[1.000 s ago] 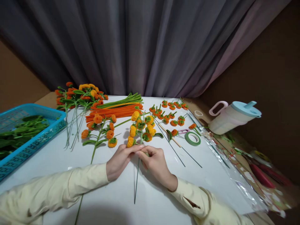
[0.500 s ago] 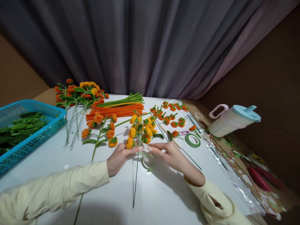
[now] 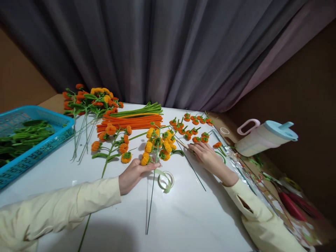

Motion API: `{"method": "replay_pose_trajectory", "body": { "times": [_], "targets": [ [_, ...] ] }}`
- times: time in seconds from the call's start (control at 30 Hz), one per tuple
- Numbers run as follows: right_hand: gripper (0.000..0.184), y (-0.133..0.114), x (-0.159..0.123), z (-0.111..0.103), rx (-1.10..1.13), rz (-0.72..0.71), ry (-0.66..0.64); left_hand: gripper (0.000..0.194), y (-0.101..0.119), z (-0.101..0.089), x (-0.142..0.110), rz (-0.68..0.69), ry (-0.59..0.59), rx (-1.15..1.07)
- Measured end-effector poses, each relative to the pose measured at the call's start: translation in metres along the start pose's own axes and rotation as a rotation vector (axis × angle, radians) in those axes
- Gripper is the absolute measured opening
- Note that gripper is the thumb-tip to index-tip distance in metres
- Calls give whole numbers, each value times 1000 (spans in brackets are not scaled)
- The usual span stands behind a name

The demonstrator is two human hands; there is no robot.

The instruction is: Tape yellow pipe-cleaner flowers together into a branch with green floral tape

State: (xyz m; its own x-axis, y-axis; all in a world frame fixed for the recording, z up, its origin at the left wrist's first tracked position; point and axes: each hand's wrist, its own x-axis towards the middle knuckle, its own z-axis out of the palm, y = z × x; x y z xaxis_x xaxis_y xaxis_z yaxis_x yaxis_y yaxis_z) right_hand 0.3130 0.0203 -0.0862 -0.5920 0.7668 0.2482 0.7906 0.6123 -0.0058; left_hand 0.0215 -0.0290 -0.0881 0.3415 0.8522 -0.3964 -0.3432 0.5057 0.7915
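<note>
My left hand (image 3: 135,174) pinches the stem of a branch of small yellow pumpkins (image 3: 159,143), made of fuzzy pipe cleaner. A dark wire (image 3: 150,210) runs down below the fingers. From the pinched stem a pale green strip leads to a roll of floral tape (image 3: 170,180) just right of it. My right hand (image 3: 207,157) reaches out to the right, its fingers stretched over the wooden stick (image 3: 181,142) and covering what lies beneath. A curved green leaf (image 3: 179,153) rests between the two hands. Whether the right fingertips hold anything is hidden.
An orange pumpkin branch (image 3: 111,148) lies left. Behind are pipe cleaner bundles (image 3: 131,122) and finished stems (image 3: 89,99). Small orange pumpkins (image 3: 187,134) lie at right, near a tumbler (image 3: 258,138). A blue basket (image 3: 39,154) of leaves stands left; red-handled pliers (image 3: 291,206) lie right.
My right hand has let go at the stem and moved right, over the stick and small pieces. The tape roll now shows beside the stem. My left hand keeps its hold.
</note>
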Motion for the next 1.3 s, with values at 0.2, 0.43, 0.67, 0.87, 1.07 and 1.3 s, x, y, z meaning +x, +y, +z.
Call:
{"method": "replay_pose_trajectory", "body": {
  "times": [0.2, 0.43, 0.67, 0.87, 1.07, 1.3],
  "targets": [
    [17, -19, 9, -32, 380, 90, 234, 15, 0, 0, 0, -9, 11, 8],
    [29, -71, 10, -56, 1299, 371, 217, 17, -1, -1, 1, 9, -25, 48],
    [26, -76, 14, -39, 1749, 672, -99, 17, -1, 1, 1, 19, -32, 57],
    [22, -79, 10, -35, 1287, 474, 25, 20, -1, 2, 0, 24, -58, 78],
    [25, -97, 5, -27, 512, 49, 316, 15, -1, 2, 1, 66, -78, 94],
    [34, -108, 5, -11, 132, -146, 502, 10, -2, 3, 2, 75, -85, 93]
  ]
}}
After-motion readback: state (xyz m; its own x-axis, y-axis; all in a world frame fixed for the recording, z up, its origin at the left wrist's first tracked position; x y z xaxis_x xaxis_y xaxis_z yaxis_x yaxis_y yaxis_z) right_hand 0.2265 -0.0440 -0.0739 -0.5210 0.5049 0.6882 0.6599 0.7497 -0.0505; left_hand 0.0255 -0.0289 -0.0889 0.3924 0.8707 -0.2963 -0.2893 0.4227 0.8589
